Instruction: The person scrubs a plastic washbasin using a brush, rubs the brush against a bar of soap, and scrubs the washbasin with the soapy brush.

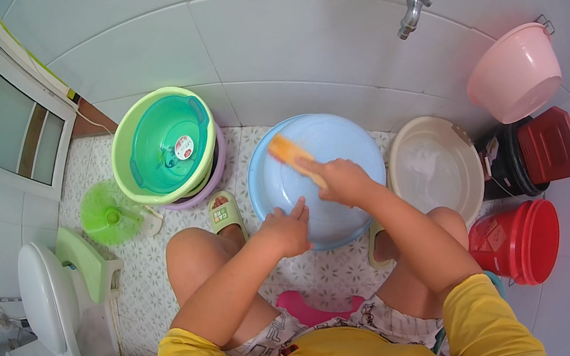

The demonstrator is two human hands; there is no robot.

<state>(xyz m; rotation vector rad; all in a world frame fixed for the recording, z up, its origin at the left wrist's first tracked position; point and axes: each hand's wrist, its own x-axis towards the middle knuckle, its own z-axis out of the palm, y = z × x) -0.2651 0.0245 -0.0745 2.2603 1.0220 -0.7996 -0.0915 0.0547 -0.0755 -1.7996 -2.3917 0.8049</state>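
A light blue plastic basin (324, 142) lies upside down between my feet, its underside up and wet-looking. It appears to rest on or in another blue basin whose rim shows at the left. My right hand (341, 180) is closed around the handle of an orange scrubbing brush (289, 153), slightly blurred, with its bristle end at the upper left part of the basin. My left hand (287, 230) lies on the near left edge of the blue basin with fingers spread, holding nothing between them.
A beige basin of cloudy water (426, 170) stands at the right, near red buckets (539, 242) and a black bucket (505, 162). Stacked green basins (125, 166), a green fan (111, 215) and a toilet (42, 295) are leftward. A metal tap (417, 6) and pink basin (520, 70) are on the wall.
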